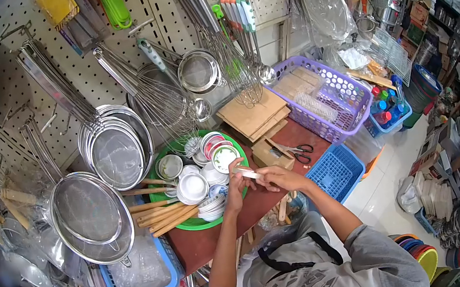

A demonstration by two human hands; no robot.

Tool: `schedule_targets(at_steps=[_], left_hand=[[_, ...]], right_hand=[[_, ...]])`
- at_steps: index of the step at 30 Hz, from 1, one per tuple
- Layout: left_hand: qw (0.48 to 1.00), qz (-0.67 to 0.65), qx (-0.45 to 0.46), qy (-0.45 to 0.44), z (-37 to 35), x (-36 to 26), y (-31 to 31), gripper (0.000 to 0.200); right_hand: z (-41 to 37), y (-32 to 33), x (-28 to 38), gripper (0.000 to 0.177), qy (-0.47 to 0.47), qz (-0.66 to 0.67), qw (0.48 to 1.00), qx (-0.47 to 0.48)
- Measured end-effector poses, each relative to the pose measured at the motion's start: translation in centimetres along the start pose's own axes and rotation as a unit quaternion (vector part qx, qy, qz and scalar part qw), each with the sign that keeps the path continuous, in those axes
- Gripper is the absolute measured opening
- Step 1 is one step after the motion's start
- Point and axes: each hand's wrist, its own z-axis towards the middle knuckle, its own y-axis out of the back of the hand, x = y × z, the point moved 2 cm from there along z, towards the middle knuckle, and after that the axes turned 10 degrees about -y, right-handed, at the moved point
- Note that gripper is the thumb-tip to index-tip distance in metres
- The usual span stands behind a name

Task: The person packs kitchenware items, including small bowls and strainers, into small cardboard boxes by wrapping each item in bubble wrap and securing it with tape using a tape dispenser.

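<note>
Both hands meet over the red-brown tabletop (254, 215), at the right edge of a green basin (186, 225). Between them is a small white object (247, 173), whose exact kind I cannot make out. My left hand (237, 183) has its fingers closed round the object's left end. My right hand (275, 178) pinches its right side. Small white bowls (193, 187) and round dishes, one with a green pattern (225, 159), lie in the basin beside my left hand. Wooden handles (172, 217) stick out over the basin's left part.
Black-handled scissors (303, 153) and an open cardboard box (272, 155) lie behind my right hand. A blue basket (336, 173) stands to the right, a purple basket (348, 86) behind it. Strainers (86, 208) and whisks (153, 101) hang from a pegboard (159, 9).
</note>
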Motion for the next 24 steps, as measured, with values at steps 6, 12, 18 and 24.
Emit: schedule_targets(at_steps=[6,12,18,24], left_hand=[[1.0,0.013,-0.018,-0.017,-0.3,0.1,-0.3,0.05],[1.0,0.004,-0.017,-0.019,-0.4,0.2,0.0,0.046],[0.995,0.071,-0.021,-0.07,-0.3,0.2,-0.5,0.044],[0.998,0.042,-0.041,0.001,-0.3,0.6,-0.1,0.048]], right_hand=[[0.6,0.6,-0.4,0.03,-0.015,-0.072,0.997,-0.002],[1.3,0.5,-1.1,0.029,-0.038,-0.051,0.998,0.015],[1.2,0.4,-0.7,0.028,-0.037,-0.024,0.999,0.021],[0.3,-0.6,2.7,0.029,-0.031,-0.055,0.998,-0.007]])
